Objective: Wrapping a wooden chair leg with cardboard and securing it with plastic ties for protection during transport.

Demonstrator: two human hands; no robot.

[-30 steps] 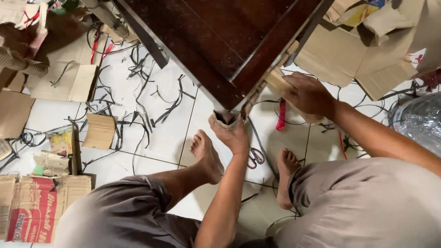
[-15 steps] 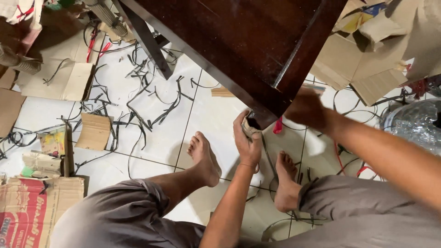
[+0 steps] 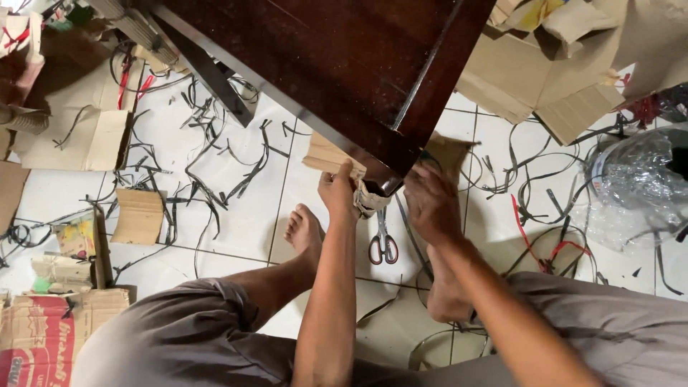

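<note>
A dark brown wooden table (image 3: 337, 64) stands over the white tiled floor, its near corner pointing at me. My left hand (image 3: 338, 192) grips a strip of brown cardboard (image 3: 326, 154) wrapped at that corner. My right hand (image 3: 432, 203) presses another cardboard piece (image 3: 448, 152) against the right side of the same corner. A crumpled bit of cardboard or tape (image 3: 370, 201) hangs between the two hands under the corner. Red-handled scissors (image 3: 383, 242) lie on the floor just below my hands.
Black strapping strips (image 3: 215, 154) litter the tiles. Flat cardboard sheets (image 3: 545, 79) lie at the upper right, more cardboard (image 3: 82, 136) at the left. A printed carton (image 3: 43, 333) sits bottom left. Clear plastic wrap (image 3: 638, 179) is bunched at the right. My bare feet (image 3: 307, 233) rest on the floor.
The table corner has shifted left. My left hand moved up and left onto the cardboard strip. My right hand came in from the right and now sits at the corner beside it.
</note>
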